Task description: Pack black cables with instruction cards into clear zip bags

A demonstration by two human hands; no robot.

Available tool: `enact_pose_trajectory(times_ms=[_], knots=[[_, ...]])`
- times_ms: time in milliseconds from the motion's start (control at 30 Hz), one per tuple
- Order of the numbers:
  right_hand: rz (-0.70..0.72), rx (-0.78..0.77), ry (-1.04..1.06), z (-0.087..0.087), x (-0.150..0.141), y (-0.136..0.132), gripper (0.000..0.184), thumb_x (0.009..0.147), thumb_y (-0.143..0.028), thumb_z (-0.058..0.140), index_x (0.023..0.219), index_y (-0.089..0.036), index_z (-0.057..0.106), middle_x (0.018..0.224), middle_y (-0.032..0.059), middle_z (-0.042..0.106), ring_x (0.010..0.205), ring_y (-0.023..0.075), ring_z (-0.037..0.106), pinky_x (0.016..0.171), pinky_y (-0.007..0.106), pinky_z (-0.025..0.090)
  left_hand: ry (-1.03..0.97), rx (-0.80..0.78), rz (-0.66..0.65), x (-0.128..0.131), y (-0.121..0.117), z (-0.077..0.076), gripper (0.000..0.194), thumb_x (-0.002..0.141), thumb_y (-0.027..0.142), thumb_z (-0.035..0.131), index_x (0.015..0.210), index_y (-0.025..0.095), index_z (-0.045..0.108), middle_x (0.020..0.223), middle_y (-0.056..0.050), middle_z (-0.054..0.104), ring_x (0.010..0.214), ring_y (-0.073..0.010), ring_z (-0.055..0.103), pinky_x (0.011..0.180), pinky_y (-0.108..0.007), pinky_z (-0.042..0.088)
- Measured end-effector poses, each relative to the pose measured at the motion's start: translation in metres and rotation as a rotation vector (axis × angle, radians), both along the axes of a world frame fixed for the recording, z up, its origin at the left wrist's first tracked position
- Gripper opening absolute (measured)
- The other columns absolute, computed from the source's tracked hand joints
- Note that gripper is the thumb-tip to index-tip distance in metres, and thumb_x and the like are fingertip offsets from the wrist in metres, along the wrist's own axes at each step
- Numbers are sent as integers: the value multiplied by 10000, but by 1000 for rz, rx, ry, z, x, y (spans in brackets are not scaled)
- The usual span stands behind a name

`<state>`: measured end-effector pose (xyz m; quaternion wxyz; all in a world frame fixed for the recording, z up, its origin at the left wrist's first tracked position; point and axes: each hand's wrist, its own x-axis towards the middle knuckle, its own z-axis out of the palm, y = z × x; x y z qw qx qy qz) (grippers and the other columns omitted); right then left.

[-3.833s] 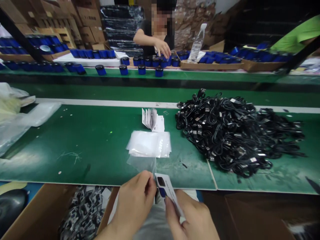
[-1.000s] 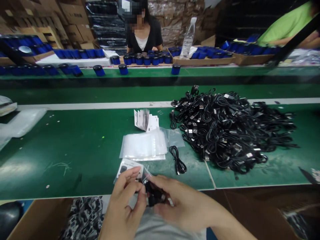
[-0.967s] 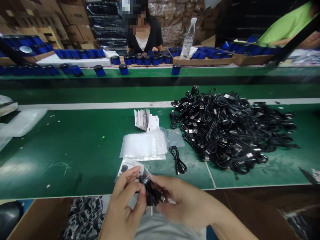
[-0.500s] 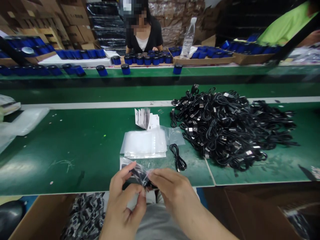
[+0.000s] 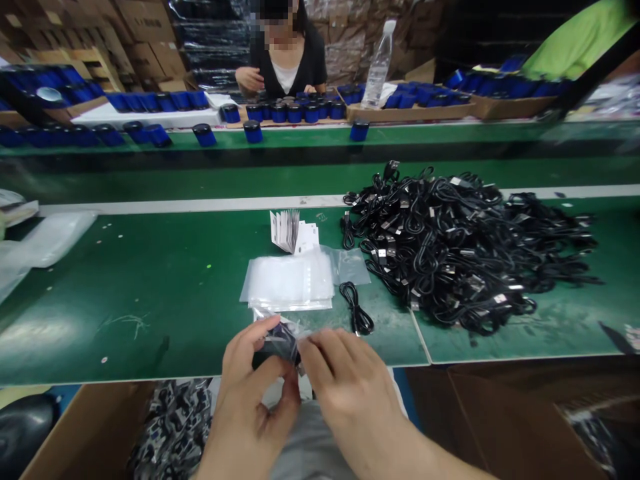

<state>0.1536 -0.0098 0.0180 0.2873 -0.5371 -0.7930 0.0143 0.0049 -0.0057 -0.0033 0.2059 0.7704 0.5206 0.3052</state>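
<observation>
A small clear plastic bag [image 5: 284, 333] with a dark item inside, probably a cable, is held between both hands at the table's front edge. My left hand [image 5: 257, 390] grips its left and lower side between thumb and fingers. My right hand [image 5: 345, 380] pinches its right end, fingertips partly hiding it. Just beyond lies a stack of clear plastic bags [image 5: 285, 283], with a folded white leaflet bundle [image 5: 286, 232] behind it. One coiled black cable [image 5: 356, 308] rests to the right of the stack, near a large pile of black USB cables [image 5: 440, 247].
Clear plastic packaging [image 5: 60, 237] lies at the left. Blue jars with black lids [image 5: 253, 131] line the far shelf, beside a water bottle [image 5: 380, 67]. A co-worker [image 5: 287, 60] sits opposite. Below the edge, a cardboard box [image 5: 85, 427] holds packed bags [image 5: 170, 423].
Both hands have shifted slightly right with the bag, which is now more crumpled between them. The co-worker opposite has raised a hand. The whole view has tilted a little.
</observation>
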Motion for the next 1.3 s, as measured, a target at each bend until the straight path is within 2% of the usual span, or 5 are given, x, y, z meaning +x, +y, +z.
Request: enact_pose_trajectory(times_ms=[233,467,700,1100,1300], knots=[[32,-603,846,-10,7,4,211,833,-101,572,980,-203,686,839,19,743,717,167,694,629,260,557,-137,-177,84,3,-1,10,195,800,195,507,634,225,603,1293,-48,472,1048,-237,536,922,-405,418],[-92,22,395,-18,-4,5,220,847,-98,536,669,-185,632,657,44,606,616,185,558,542,289,391,-184,-201,102,3,-7,8,188,807,182,504,647,221,594,1307,-56,461,941,-212,580,869,-393,444],[-59,-772,528,-6,2,16,166,711,-70,620,649,-190,524,552,-56,515,498,113,464,475,204,285,-103,-12,-14,7,-11,8,199,751,105,519,621,224,611,1290,-60,485,1062,-260,542,891,-415,459],[358,-1055,1001,10,41,13,269,914,-345,478,726,-174,564,689,-14,521,662,136,478,619,249,370,-661,-896,-2,-37,17,8,258,789,439,659,912,214,630,641,-2,642,564,-141,627,497,-220,531],[204,-1100,1108,7,41,13,341,810,-437,632,629,-153,578,569,-34,485,530,99,405,524,231,308,-706,-773,19,-32,14,7,386,709,501,717,1010,268,654,813,-9,672,699,-150,624,585,-216,520]])
